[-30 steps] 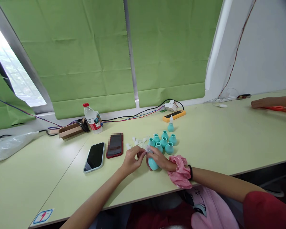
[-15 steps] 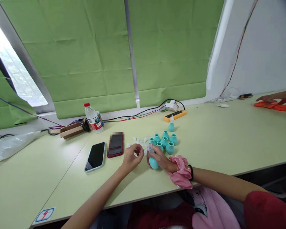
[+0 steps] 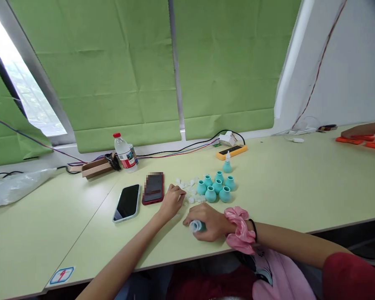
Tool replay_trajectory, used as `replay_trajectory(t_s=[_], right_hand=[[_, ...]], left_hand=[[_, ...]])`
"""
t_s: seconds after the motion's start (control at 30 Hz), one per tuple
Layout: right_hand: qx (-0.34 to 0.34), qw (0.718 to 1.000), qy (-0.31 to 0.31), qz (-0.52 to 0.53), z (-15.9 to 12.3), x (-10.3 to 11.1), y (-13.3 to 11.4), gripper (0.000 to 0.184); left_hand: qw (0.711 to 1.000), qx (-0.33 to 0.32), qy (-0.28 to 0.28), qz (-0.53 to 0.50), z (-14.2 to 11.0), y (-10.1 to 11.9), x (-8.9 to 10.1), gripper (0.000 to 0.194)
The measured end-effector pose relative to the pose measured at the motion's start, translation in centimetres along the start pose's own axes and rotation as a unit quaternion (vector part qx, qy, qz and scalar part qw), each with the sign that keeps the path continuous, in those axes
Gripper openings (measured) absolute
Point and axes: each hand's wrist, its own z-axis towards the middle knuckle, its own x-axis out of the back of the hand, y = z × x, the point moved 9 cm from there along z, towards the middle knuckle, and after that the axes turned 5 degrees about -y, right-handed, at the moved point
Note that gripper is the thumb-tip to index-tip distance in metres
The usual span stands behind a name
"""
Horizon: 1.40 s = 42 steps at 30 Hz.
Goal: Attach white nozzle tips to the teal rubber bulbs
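Observation:
My right hand [image 3: 208, 221] is wrapped around a teal rubber bulb [image 3: 203, 226]. A translucent plastic fitting [image 3: 194, 226] sits on the bulb's mouth, tilted toward the left and toward me. Beside the left edge of a pile of small translucent plastic pieces [image 3: 192, 189] is my left hand [image 3: 173, 198], its fingers pinched together; what they hold, if anything, is too small to make out. Several teal bulbs [image 3: 218, 186] stand upright with open mouths just right of the pile. Behind them stands one bulb with a translucent nozzle [image 3: 227, 166].
Two phones [image 3: 127, 203] lie left of my left hand. Farther back are a water bottle [image 3: 125, 154], a cardboard box [image 3: 96, 168], cables and a yellow meter-like device [image 3: 231, 152]. Another person's hand [image 3: 364, 130] rests on orange parts [image 3: 350, 140] at far right.
My right hand has turned over and come nearer, swinging the bulb's fitting toward me. My left hand has moved slightly up to the pile's edge. The other person's hand and orange parts shifted.

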Motion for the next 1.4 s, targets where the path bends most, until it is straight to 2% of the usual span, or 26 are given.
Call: replay_trajectory(t_s=[0.1, 0.2, 0.3, 0.4, 0.5, 0.6, 0.67, 0.77, 0.83, 0.9, 1.0, 1.13, 1.2, 1.27, 1.33, 1.4], right_hand=[[0.094, 0.993, -0.057, -0.035, 0.1, -1.4, -2.3, 0.03], [0.119, 0.989, -0.071, -0.052, 0.6, -1.9, -3.2, 0.025], [0.079, 0.991, -0.063, -0.082, 1.3, -1.9, -2.5, 0.02], [-0.001, 0.995, -0.021, -0.095, 1.7, -1.1, -1.0, 0.017], [-0.081, 0.992, 0.029, -0.091, 1.4, 0.0, 0.7, 0.014], [-0.124, 0.987, 0.061, -0.08, 1.0, 0.6, 1.9, 0.014], [-0.135, 0.986, 0.078, -0.064, 0.8, 0.9, 2.3, 0.014], [-0.122, 0.989, 0.083, -0.024, 0.8, 1.1, 2.1, 0.012], [-0.097, 0.993, 0.064, 0.006, 1.0, 0.9, 1.6, 0.009], [-0.077, 0.996, 0.03, 0.031, 1.3, 0.5, 1.1, 0.008], [-0.076, 0.996, 0.007, 0.044, 1.4, 0.1, 1.0, 0.01], [-0.107, 0.992, 0.051, 0.034, 1.3, 0.8, 1.7, 0.015], [-0.115, 0.991, 0.063, 0.03, 1.2, 0.9, 2.0, 0.016], [-0.12, 0.99, 0.064, 0.029, 1.1, 0.8, 2.2, 0.014], [-0.13, 0.989, 0.066, 0.03, 0.9, 0.7, 2.5, 0.013], [-0.141, 0.987, 0.075, 0.029, 0.8, 0.7, 2.7, 0.014]], left_hand=[[0.999, 0.015, 0.02, -0.03, 0.0, -0.7, 0.1, 0.022], [0.991, 0.059, 0.034, -0.116, 0.0, -1.6, 0.3, 0.024], [0.962, 0.112, 0.035, -0.247, -0.2, -2.8, 0.0, 0.025], [0.934, 0.131, 0.047, -0.33, -0.3, -3.3, 0.2, 0.025], [0.943, 0.126, 0.073, -0.3, -0.4, -3.1, 1.3, 0.027], [0.959, 0.118, 0.067, -0.248, -0.6, -2.5, 1.4, 0.029], [0.957, 0.106, 0.049, -0.267, -0.6, -2.1, 0.8, 0.032], [0.928, 0.093, 0.049, -0.358, -0.4, -2.3, 0.4, 0.035], [0.902, 0.095, 0.064, -0.415, -0.1, -3.0, 0.8, 0.036], [0.889, 0.103, 0.061, -0.442, 0.3, -3.7, 1.6, 0.034], [0.914, 0.108, -0.026, -0.389, 0.7, -3.8, 2.5, 0.026], [0.957, 0.097, -0.193, -0.194, 0.0, -3.3, 2.9, 0.018], [0.965, 0.082, -0.231, -0.09, -0.6, -3.4, 3.3, 0.011], [0.951, 0.111, -0.286, -0.025, -1.6, -4.3, 2.9, 0.007], [0.917, 0.166, -0.361, 0.002, -3.1, -5.5, 1.8, 0.014], [0.896, 0.197, -0.398, 0.021, -3.9, -6.2, 1.0, 0.017]])
